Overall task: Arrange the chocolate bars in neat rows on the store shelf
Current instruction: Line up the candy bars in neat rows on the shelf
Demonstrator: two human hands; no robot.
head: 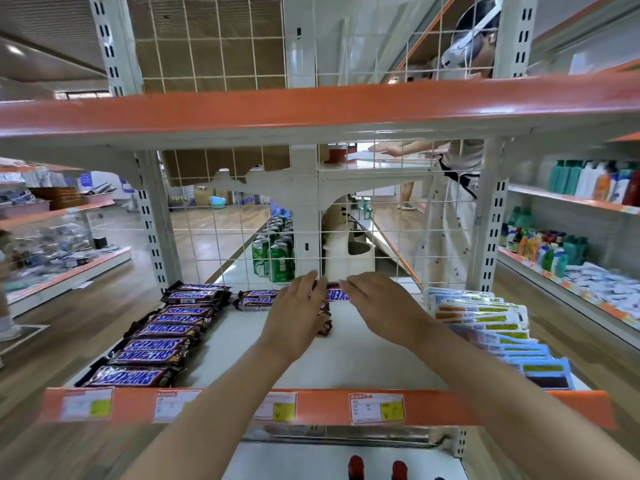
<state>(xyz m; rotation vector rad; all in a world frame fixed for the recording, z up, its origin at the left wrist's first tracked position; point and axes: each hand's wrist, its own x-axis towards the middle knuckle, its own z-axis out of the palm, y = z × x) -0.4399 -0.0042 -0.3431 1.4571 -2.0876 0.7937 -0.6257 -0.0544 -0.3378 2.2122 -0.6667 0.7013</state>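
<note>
In the head view, a white store shelf point(363, 348) with an orange front edge is seen across the lower half of the frame. Both hands are extended to the centre of the frame, near the wire mesh back point(221, 237). A chocolate bar point(336, 294) in a brown wrapper is held between them — the left hand point(298, 306) is laid over its left end with fingers bent round it, and the right hand point(375, 299) is set against its right end with fingers nearly straight; how firmly the right hand grips cannot be told. Another bar point(325, 323) is seen lying just below, partly hidden by the left hand.

A row of chocolate bars point(162, 336) is laid front to back along the left side of the shelf, and a short stack of two bars point(257, 299) sits at the back — just left of the hands. Blue-and-white packets point(491, 327) are lined along the right side. Green cans point(275, 254) are visible beyond the mesh.
</note>
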